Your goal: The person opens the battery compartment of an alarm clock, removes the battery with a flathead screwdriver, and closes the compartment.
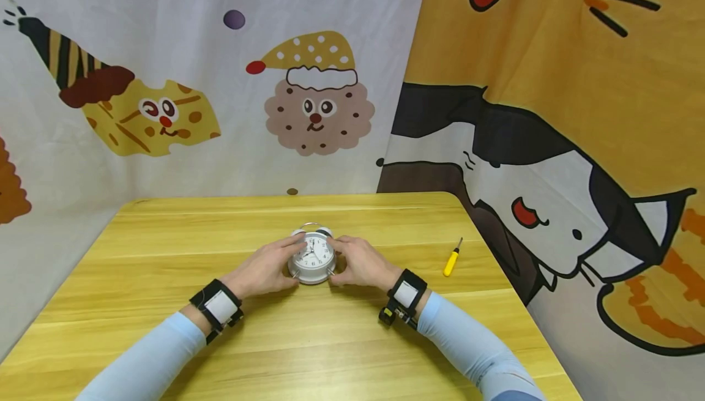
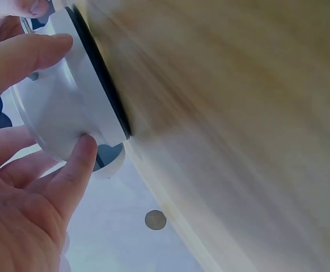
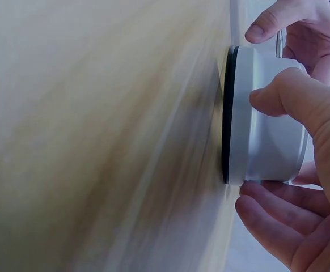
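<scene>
A white twin-bell alarm clock (image 1: 313, 258) lies on its back on the wooden table, its dial facing up. Its handle and bells point to the far side, and two short metal feet stick out on the near side. My left hand (image 1: 268, 266) grips the clock's left side, with the thumb and a fingertip on the white casing (image 2: 68, 102) in the left wrist view. On the opposite side my right hand (image 1: 365, 263) holds it; the right wrist view shows that thumb (image 3: 270, 102) against the casing. The black back rim (image 3: 229, 119) faces the tabletop.
A screwdriver (image 1: 453, 259) with a yellow handle lies on the table (image 1: 308, 352) to the right, its tip pointing away. Behind the table's far edge hangs a printed cloth (image 1: 193, 33) with cartoon figures, and an orange one (image 1: 540, 52) hangs along the right.
</scene>
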Motion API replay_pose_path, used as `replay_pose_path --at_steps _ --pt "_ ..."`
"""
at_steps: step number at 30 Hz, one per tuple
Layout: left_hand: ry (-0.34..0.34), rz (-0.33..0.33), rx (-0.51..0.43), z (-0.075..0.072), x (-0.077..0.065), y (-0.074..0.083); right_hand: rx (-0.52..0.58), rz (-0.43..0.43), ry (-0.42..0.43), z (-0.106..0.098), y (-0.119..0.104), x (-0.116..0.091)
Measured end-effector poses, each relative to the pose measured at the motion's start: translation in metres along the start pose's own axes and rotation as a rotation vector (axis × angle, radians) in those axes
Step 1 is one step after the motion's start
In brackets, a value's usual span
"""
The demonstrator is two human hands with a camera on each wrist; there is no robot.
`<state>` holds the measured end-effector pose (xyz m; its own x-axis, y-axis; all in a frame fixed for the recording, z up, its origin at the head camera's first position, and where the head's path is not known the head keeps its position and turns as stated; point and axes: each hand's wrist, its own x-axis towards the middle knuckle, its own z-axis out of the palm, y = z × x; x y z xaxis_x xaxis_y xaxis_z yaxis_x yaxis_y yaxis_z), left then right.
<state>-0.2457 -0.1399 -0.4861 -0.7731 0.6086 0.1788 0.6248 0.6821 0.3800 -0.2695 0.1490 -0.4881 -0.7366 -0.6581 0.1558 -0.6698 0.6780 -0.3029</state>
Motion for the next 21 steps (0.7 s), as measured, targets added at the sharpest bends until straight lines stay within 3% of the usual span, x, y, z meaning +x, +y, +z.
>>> replay_pose_path --at_steps 21 --pt "-0.021 0.059 -0.030 -0.0100 -0.0005 0.0016 0.072 0.020 0.000 -0.0069 -0.0025 -0.0001"
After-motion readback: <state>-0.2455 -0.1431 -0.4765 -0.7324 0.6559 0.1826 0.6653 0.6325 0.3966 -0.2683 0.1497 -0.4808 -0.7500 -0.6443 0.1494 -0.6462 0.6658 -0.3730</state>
